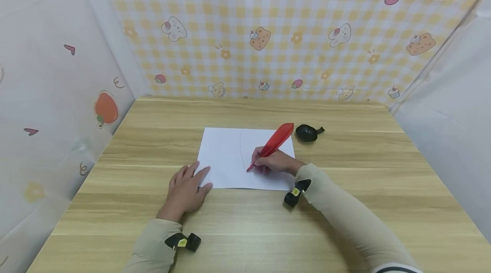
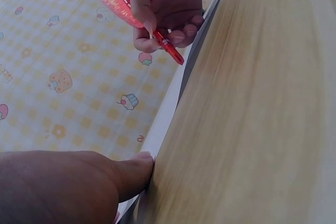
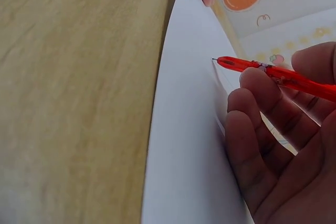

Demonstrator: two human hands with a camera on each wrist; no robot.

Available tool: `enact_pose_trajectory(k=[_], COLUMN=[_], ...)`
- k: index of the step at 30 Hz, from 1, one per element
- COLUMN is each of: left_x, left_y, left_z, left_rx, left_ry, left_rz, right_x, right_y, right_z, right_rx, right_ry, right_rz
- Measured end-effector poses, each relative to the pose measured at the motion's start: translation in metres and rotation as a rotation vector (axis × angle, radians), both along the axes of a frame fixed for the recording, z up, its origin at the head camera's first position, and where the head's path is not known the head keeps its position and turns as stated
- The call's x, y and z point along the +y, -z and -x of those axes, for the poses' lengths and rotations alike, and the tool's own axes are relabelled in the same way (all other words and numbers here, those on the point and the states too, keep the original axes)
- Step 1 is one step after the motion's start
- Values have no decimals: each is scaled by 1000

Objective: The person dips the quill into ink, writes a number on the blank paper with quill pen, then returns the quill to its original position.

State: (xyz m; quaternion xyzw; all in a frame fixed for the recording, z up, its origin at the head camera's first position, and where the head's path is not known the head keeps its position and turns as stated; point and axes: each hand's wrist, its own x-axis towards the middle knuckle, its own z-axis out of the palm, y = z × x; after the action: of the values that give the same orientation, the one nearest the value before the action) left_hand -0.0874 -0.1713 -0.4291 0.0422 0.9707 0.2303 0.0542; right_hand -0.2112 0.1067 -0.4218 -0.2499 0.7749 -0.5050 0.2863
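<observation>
A white sheet of paper (image 1: pixel 220 153) lies on the table, with a thin curved line drawn from its top edge down to the pen tip. My right hand (image 1: pixel 274 161) pinches a red feather pen (image 1: pixel 277 140) between thumb and fingers, its feather end slanting up to the right. In the right wrist view the fine tip of the pen (image 3: pixel 231 62) is right at the paper's surface. My left hand (image 1: pixel 186 190) rests with spread fingers on the paper's lower left corner. In the left wrist view its thumb (image 2: pixel 134 174) presses the sheet's near edge.
A small black rounded object (image 1: pixel 307 133) with a short tab lies just right of the paper's upper right corner. The wooden table (image 1: pixel 245 230) ends at a yellow checked cloth (image 1: pixel 238 68) behind. White printed sheeting (image 1: pixel 53 94) hangs on the left, with more on the right.
</observation>
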Motion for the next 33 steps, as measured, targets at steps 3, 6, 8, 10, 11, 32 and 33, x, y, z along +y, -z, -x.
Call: enact_pose_trajectory(k=[3, 6, 8, 10, 11, 32, 33], left_x=[0, 0, 0, 0, 0, 0, 0], left_y=[0, -1, -1, -1, -1, -4, -3], left_z=[0, 0, 0, 0, 0, -1, -1], left_rx=[2, 0, 0, -1, -1, 11, 14], left_ry=[0, 2, 3, 4, 4, -1, 0], left_rz=[6, 13, 18, 19, 19, 18, 18], right_x=[1, 3, 4, 5, 5, 16, 16], right_y=[-1, -2, -2, -2, -2, -6, -6], right_z=[-1, -3, -4, -5, -6, -7, -7], right_rx=[2, 1, 3, 0, 2, -10, -12], right_ry=[-20, -35, -44, -51, -56, -126, -125], right_rz=[3, 5, 10, 16, 19, 27, 22])
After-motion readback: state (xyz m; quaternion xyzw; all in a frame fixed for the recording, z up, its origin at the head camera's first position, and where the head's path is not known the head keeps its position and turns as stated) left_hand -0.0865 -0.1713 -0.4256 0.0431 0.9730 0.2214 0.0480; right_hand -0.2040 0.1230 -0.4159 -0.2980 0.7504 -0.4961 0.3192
